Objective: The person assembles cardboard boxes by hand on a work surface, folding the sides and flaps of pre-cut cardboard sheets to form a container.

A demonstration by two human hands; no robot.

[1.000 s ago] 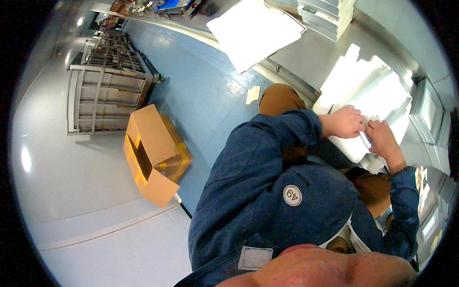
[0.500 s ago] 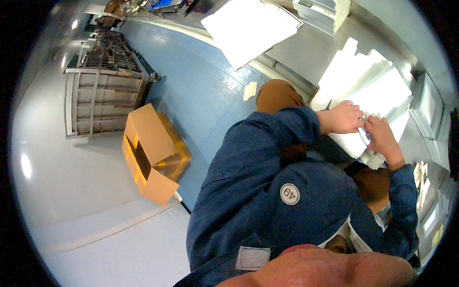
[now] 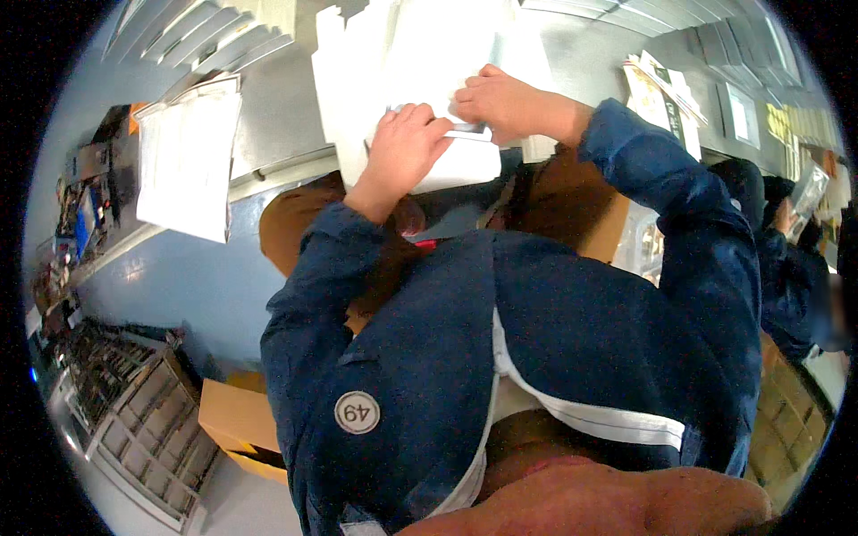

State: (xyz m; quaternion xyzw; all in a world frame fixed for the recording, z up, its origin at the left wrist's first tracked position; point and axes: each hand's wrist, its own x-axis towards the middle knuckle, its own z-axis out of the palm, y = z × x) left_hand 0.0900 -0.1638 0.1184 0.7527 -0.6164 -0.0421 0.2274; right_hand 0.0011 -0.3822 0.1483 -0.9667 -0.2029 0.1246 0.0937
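Swung round with the head, the hands stand near 12 o'clock, having been close to 3 o'clock half a second ago; the carton (image 3: 237, 420) has dropped from 9 to 8 o'clock. Left hand (image 3: 402, 147): just short of 12, fingers bent, tips close to the left end of a grey strip (image 3: 469, 132). Right hand (image 3: 500, 105): between 12 and 1, fingers curled together at the strip's right end. Their contact surfaces are hidden, so whether either is clamped on the strip cannot be told. The strip lies at 12 o'clock over a white stack (image 3: 438, 45), itself on the bench (image 3: 277, 116). Progress, as judged: handling appears under way, the strip not yet let go; finished and unworked pieces cannot be told apart in the glare, so the amount left is unclear. Surroundings: papers (image 3: 188, 152) at 10, trays (image 3: 214, 40) between 10 and 11, leaflets (image 3: 661, 98) at 2, a co-worker (image 3: 786, 277) at 3.
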